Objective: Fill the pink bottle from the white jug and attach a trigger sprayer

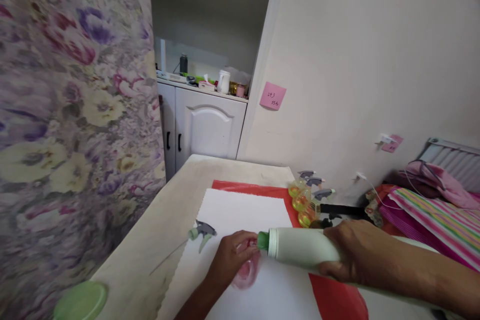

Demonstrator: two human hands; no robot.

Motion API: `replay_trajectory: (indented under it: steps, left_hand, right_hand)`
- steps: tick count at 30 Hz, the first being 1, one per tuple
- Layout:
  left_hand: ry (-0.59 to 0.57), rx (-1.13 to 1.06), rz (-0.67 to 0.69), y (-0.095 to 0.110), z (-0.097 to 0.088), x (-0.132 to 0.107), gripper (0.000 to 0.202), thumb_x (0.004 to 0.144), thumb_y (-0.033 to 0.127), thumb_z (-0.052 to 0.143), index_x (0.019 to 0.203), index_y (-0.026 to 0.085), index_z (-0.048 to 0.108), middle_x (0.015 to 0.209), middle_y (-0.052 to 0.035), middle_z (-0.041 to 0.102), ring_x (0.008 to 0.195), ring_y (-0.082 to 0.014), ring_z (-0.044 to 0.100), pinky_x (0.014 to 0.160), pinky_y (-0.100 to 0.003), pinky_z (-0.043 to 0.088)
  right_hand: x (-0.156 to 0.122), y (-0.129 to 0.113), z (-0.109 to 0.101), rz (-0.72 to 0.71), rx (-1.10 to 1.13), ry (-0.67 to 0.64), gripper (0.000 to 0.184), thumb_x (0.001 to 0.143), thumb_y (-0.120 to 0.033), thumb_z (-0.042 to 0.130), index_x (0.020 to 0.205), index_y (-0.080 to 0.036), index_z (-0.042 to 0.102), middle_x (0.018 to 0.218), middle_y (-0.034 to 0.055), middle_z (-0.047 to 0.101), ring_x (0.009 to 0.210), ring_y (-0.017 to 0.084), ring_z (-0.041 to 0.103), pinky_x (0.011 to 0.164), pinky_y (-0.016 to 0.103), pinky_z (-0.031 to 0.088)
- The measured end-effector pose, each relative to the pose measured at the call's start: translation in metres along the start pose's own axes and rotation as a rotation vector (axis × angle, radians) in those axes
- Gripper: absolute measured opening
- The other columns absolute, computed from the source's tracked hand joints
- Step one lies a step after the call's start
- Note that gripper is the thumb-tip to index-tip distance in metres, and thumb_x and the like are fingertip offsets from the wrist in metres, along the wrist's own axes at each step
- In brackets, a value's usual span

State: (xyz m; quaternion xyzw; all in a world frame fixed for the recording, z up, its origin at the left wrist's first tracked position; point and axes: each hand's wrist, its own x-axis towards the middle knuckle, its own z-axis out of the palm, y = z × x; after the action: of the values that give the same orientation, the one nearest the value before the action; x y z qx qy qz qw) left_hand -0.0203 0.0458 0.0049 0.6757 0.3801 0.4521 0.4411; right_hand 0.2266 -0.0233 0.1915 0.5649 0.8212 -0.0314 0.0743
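Observation:
My right hand (pixel 354 252) is wrapped round a large white bottle (pixel 303 246) lying almost level, its green spout (pixel 263 240) pointing left. The spout meets the mouth of a small pink transparent bottle (pixel 245 271), which my left hand (pixel 232 257) grips from above on a white sheet (pixel 243 210). A grey and green spray nozzle (pixel 201 232) lies loose on the sheet just left of my left hand.
Three yellow spray bottles (pixel 304 200) with grey triggers stand at the table's far right, on a red sheet (pixel 337 300). A green lid (pixel 80 301) lies at the near left. A flowered curtain hangs left; striped and pink cloth is piled right. A white cupboard stands behind.

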Motion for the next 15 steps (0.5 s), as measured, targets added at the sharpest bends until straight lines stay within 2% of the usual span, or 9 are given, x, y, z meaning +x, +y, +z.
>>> replay_trajectory:
  steps: [4, 15]
  left_hand:
    - [-0.008, 0.001, 0.011, -0.0005, 0.0001, 0.0004, 0.018, 0.077, 0.021, 0.066, 0.092, 0.023, 0.076, 0.093, -0.0043, 0.077, 0.089, -0.0218, 0.068, 0.082, -0.03, 0.047]
    - [-0.012, 0.001, -0.002, 0.0014, -0.0004, 0.0004, 0.018, 0.077, 0.024, 0.066, 0.091, 0.023, 0.076, 0.093, -0.0046, 0.077, 0.088, -0.0226, 0.067, 0.083, -0.032, 0.049]
  right_hand:
    - [0.0008, 0.0001, -0.0005, 0.009, 0.001, -0.007, 0.024, 0.076, -0.042, 0.06, 0.086, -0.022, 0.071, 0.076, 0.0096, 0.075, 0.066, 0.028, 0.069, 0.055, 0.031, 0.036]
    - [-0.0007, -0.0015, -0.0018, 0.017, -0.004, -0.001, 0.021, 0.076, -0.039, 0.061, 0.084, -0.022, 0.07, 0.073, 0.0089, 0.075, 0.064, 0.026, 0.068, 0.053, 0.029, 0.034]
